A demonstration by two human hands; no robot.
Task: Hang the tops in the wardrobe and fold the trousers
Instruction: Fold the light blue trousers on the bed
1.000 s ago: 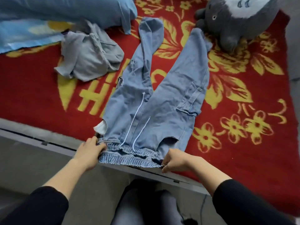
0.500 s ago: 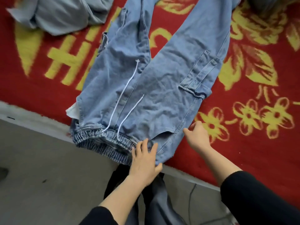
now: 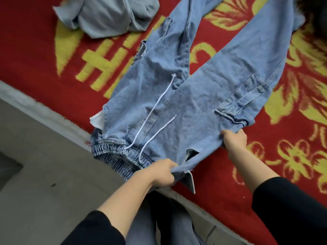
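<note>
Previously flat, left hand (image 3: 161, 171) and right hand (image 3: 233, 140) now pinch the light-blue denim trousers (image 3: 177, 103) with curled fingers; lengthwise folding likely begins.

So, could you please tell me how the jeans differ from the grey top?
The jeans lie spread out flat; the grey top sits crumpled in a heap. The left hand and right hand grip the jeans; nothing touches the top. Both rest on the red blanket.
</note>
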